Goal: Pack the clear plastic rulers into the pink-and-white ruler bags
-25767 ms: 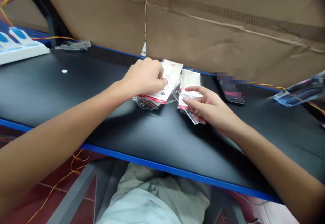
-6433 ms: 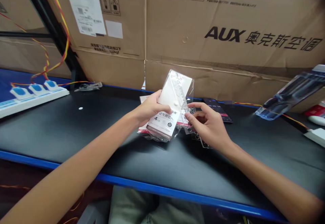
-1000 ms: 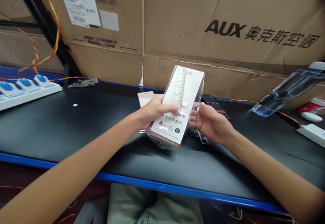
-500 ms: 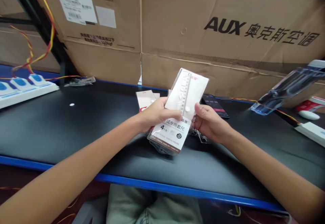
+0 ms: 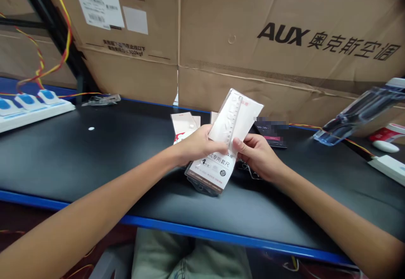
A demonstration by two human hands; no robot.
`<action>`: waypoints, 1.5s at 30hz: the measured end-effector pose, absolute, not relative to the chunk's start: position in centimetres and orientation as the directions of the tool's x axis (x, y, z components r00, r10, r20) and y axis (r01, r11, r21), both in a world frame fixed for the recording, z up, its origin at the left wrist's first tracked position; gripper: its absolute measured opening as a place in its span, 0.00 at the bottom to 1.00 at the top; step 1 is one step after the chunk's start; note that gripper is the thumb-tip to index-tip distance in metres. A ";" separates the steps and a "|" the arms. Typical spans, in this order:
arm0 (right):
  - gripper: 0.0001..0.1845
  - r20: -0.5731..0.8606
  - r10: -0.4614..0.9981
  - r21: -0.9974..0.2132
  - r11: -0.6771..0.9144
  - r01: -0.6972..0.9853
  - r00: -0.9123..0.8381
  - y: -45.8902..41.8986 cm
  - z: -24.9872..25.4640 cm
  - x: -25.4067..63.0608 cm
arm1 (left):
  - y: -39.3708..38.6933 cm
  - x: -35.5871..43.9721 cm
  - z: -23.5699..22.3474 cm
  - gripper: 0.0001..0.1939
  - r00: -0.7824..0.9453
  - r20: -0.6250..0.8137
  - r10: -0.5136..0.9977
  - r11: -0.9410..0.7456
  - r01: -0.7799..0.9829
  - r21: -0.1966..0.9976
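Between my hands is a white ruler set packet (image 5: 212, 170) in a clear sleeve, tilted over the desk, with a clear ruler (image 5: 233, 116) showing in its upper part. My left hand (image 5: 202, 146) grips its left side, thumb across the front. My right hand (image 5: 257, 154) pinches the right edge, the thumb pressed on the front near the ruler's lower end. Behind my left hand lie more packets (image 5: 182, 123) with pale and red printing, partly hidden. Under my right hand, some dark, clear-wrapped pieces (image 5: 248, 171) are mostly covered.
A phone (image 5: 272, 133) lies behind my right hand. Right of it a clear bottle (image 5: 351, 112) leans, near a white mouse-shaped object (image 5: 385, 146). A power strip (image 5: 38, 109) sits at left. A large cardboard box (image 5: 221, 38) stands along the back; the desk has a blue front edge (image 5: 177, 231).
My right thumb has moved left and inward from the packet's right edge onto its front. The view has shifted slightly. My left hand keeps its grip.
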State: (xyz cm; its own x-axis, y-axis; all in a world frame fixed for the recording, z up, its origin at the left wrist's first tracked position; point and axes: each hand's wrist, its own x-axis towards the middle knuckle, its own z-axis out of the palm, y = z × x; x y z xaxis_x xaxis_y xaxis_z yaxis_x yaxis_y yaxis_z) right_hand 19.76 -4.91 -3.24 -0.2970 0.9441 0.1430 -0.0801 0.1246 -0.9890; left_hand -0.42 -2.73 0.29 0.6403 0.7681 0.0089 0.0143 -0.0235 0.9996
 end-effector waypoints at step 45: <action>0.15 -0.028 0.938 -0.991 -0.073 -0.116 -0.345 -6.2 -1.6 18.0 | -1.9 -0.5 1.0 0.17 0.328 0.080 0.941 -0.063 -0.062 0.996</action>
State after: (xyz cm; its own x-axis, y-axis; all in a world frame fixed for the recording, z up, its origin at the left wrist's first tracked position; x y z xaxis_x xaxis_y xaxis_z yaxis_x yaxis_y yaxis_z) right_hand 18.01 -6.16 -1.65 -0.3450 0.9382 -0.0283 -0.1164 -0.0727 -0.9905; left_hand -0.46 -1.89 1.04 0.3281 0.9413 0.0798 -0.0619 -0.0629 0.9961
